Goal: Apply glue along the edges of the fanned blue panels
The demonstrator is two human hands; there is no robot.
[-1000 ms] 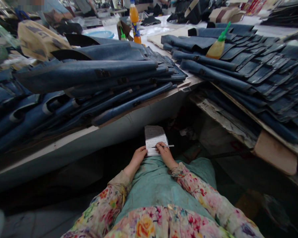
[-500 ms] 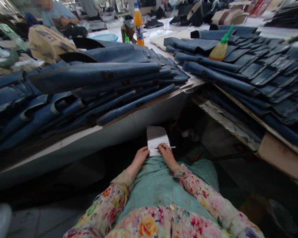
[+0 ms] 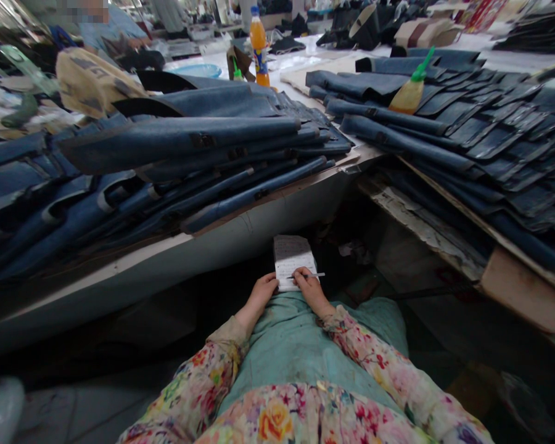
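Observation:
A small white notepad [image 3: 292,250] with handwritten lines rests on my lap, over the green apron [image 3: 287,345]. My left hand [image 3: 263,291] grips the notepad's lower left edge, thumb on top and the other fingers mostly hidden. A slim pen [image 3: 318,275] is pinched in my right hand [image 3: 308,287], its tip touching or just above the lower part of the page. The pen's back end points right.
Blue leather-like pieces [image 3: 180,142] are stacked on the table ahead to the left, and more pieces [image 3: 490,142] to the right. A glue bottle [image 3: 407,95] with a green nozzle lies on the right stack. An orange drink bottle [image 3: 259,49] stands behind. A person [image 3: 115,28] sits at far left.
The pen and my right hand have shifted very slightly over the page. My left hand keeps its hold on the notepad. The person at far left has moved their arms.

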